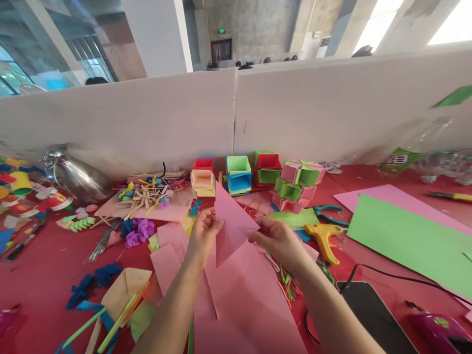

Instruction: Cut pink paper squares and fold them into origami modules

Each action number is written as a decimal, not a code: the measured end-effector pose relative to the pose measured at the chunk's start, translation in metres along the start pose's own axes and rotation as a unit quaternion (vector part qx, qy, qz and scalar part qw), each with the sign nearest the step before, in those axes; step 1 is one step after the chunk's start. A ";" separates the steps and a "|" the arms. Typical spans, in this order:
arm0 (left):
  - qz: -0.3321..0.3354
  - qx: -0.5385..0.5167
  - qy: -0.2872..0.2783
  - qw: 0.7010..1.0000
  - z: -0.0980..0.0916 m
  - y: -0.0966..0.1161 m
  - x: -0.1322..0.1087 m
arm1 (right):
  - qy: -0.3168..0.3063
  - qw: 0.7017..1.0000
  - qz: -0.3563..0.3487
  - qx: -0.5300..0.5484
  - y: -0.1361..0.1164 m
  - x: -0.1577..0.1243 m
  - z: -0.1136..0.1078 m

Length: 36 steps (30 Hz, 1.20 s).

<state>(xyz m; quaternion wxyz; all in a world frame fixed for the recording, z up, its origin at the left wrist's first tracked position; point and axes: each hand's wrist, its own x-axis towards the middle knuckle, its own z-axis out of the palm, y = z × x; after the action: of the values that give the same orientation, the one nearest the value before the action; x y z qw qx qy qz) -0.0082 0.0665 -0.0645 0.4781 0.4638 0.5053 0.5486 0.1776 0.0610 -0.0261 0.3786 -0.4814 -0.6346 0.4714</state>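
Pink paper [234, 221], one, angular, coming to a point at the top: held up between two hands, over a large pink sheet [250, 300], in front of the row of boxes.

Left hand [202, 231]: thumb and fingers pinched the paper's left edge. Right hand [276, 238]: thumb and fingertips pinched its right corner.

Behind, along a white partition [147, 123], left to right: red-and-peach boxes [203, 183]; green-and-blue boxes [239, 173]; red-and-green boxes [268, 162]; and a pink-and-green stack [295, 191], tiered, nearest the right hand.

Right side: teal pliers [326, 215] lay just beyond a yellow glue gun [321, 236]; a green sheet [405, 241] partly covered another pink one; a black phone [372, 317] lay nearer the viewer, beside the right forearm.

Left side: a steel jug [84, 174], tilted in view; a heap of sticks [145, 199]; purple flowers [140, 233] below these; a beige paper piece [127, 290] near the left forearm.

All stood or lay about a red table [37, 285].
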 end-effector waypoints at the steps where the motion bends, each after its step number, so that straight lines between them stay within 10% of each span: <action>1: 0.009 -0.007 0.012 1.000 0.003 0.001 -0.003 | 0.004 1.000 0.006 0.001 0.001 0.000 0.001; 6: 0.127 0.096 -0.054 0.986 0.013 0.009 -0.023 | 0.068 0.997 -0.001 -0.035 -0.014 0.000 0.000; 15: -0.023 -0.145 -0.232 0.962 0.021 0.018 -0.027 | 0.030 0.999 0.012 0.010 -0.021 0.000 0.010; 20: -0.078 -0.113 -0.112 0.984 0.008 0.003 -0.032 | 0.061 0.996 0.017 0.061 -0.002 -0.007 0.001; 24: -0.083 0.074 0.002 0.994 -0.015 -0.027 -0.049 | 0.084 0.973 0.033 -0.211 0.031 -0.030 0.002; 28: -0.059 0.180 -0.015 0.982 -0.023 -0.050 -0.069 | 0.054 0.902 -0.087 -0.420 0.057 -0.056 0.016; 33: -0.052 0.190 -0.030 0.980 -0.021 -0.054 -0.073 | -0.177 0.870 -0.253 -0.385 0.059 -0.065 0.026; 36: -0.017 0.236 -0.025 0.971 -0.028 -0.051 -0.074 | -0.163 0.872 -0.259 -0.382 0.061 -0.062 0.024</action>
<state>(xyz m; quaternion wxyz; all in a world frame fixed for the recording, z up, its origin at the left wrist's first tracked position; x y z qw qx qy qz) -0.0250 -0.0081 -0.1185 0.3766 0.5684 0.6163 0.3941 0.1857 0.0008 -0.0931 0.1651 -0.3228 -0.9199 0.1493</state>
